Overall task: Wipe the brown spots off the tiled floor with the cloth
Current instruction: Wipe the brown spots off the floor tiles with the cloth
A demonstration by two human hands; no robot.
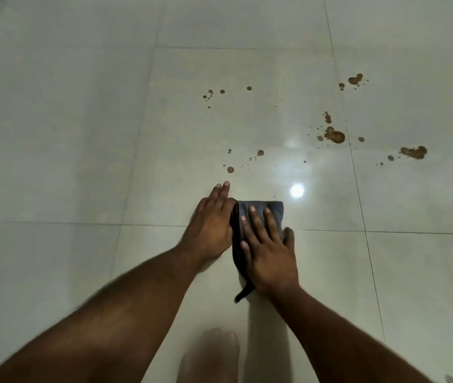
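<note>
Glossy pale tiled floor (81, 134) reflects a lamp; brown spots (335, 136) scatter ahead and right. The dark cloth (261, 210) lies flat under the right hand (268, 250), grip wide; left hand (211, 228) flat beside it, touching.

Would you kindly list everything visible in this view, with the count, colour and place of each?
Tiled floor: one, pale grey-white glossy tiles, fills the view.
Brown spots: many, brown, scattered ahead and to the right of the hands.
Light reflection: one, white, just beyond the cloth.
Cloth: one, dark grey, folded, on the floor at centre.
Foot: one, blurred, bottom centre.
Left hand: one, against the cloth's left edge, fingers straight.
Right hand: one, flat on top of the cloth.
</note>
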